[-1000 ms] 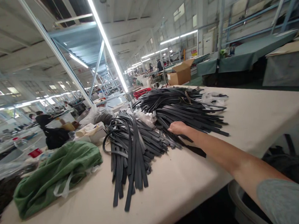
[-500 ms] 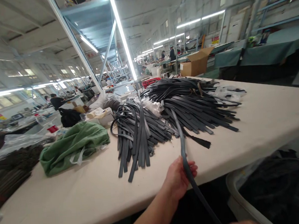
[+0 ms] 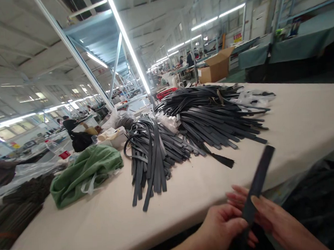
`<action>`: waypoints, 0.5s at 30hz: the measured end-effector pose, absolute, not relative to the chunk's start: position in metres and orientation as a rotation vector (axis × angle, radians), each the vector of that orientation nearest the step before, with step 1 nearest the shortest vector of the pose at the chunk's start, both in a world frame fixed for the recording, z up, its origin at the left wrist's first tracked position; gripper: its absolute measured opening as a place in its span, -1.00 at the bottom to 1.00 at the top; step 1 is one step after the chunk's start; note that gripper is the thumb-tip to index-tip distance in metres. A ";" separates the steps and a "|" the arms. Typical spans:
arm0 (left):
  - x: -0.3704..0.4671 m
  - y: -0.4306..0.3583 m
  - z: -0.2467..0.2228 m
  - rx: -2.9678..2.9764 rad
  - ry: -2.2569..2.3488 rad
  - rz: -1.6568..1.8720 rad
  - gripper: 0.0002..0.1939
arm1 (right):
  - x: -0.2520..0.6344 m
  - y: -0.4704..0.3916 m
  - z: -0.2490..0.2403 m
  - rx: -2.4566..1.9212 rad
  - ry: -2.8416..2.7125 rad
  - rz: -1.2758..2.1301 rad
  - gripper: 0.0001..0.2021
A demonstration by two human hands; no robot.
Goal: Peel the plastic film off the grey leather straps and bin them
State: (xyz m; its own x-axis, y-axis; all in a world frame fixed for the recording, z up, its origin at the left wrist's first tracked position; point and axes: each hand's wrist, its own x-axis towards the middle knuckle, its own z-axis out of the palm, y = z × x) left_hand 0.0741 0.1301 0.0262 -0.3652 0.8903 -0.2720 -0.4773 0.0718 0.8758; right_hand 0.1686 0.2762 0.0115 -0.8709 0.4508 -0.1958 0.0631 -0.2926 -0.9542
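A dark grey strip (image 3: 259, 172) rises at a slant from both hands near the table's front edge, its squared end up. My left hand (image 3: 225, 225) pinches it low down, thumb on its face. Just to the right, my right hand (image 3: 267, 213) grips the same strip slightly higher, its thumb pressed on the front. The strip's lower part is lost in the dark below. Many similar strips lie on the table in a left bundle (image 3: 154, 156) and a larger right bundle (image 3: 217, 118).
Green cloth (image 3: 86, 171) lies on the table's left part, beside a stack of dark pieces (image 3: 19, 202). A cardboard box (image 3: 216, 66) stands behind the table (image 3: 304, 109). At the lower right is a container of dark material (image 3: 327, 202). People are visible far back.
My left hand has moved right and down. My right hand has come up into view onto the strip. The strip's end now stands free above the hands, away from the bundles.
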 end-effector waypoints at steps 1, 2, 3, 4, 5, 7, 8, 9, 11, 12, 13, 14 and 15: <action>0.076 0.132 0.023 0.519 1.225 1.498 -0.45 | 0.152 0.274 0.026 -0.654 -1.569 2.281 -0.49; 0.073 0.133 0.020 0.557 1.254 1.453 -0.46 | 0.138 0.275 0.039 -0.646 -1.496 2.265 -0.51; 0.065 0.136 0.020 0.606 1.308 1.424 -0.50 | 0.125 0.279 0.048 -0.630 -1.471 2.204 -0.52; 0.051 0.140 0.021 0.666 1.381 1.409 -0.55 | 0.114 0.287 0.053 -0.606 -1.480 2.109 -0.52; 0.033 0.146 0.023 0.728 1.472 1.409 -0.60 | 0.105 0.297 0.054 -0.581 -1.513 1.993 -0.51; -0.018 0.161 0.034 0.844 1.723 1.452 -0.68 | 0.091 0.322 0.044 -0.584 -1.587 1.746 -0.48; -0.049 0.172 0.042 0.867 1.885 1.490 -0.69 | 0.086 0.335 0.035 -0.608 -1.619 1.645 -0.48; -0.081 0.183 0.051 0.893 2.115 1.529 -0.69 | 0.082 0.346 0.026 -0.635 -1.654 1.569 -0.49; -0.147 0.207 0.070 0.862 2.324 1.608 -0.76 | 0.078 0.360 0.009 -0.676 -1.773 1.459 -0.53; -0.178 0.220 0.079 0.843 2.413 1.636 -0.78 | 0.077 0.363 0.003 -0.684 -1.856 1.406 -0.56; -0.205 0.233 0.087 0.831 2.504 1.653 -0.77 | 0.076 0.363 -0.001 -0.689 -1.941 1.352 -0.58; -0.229 0.245 0.094 0.824 2.586 1.658 -0.73 | 0.076 0.361 -0.002 -0.697 -2.014 1.302 -0.60; -0.250 0.257 0.099 0.830 2.660 1.650 -0.67 | 0.077 0.358 -0.003 -0.714 -2.065 1.257 -0.62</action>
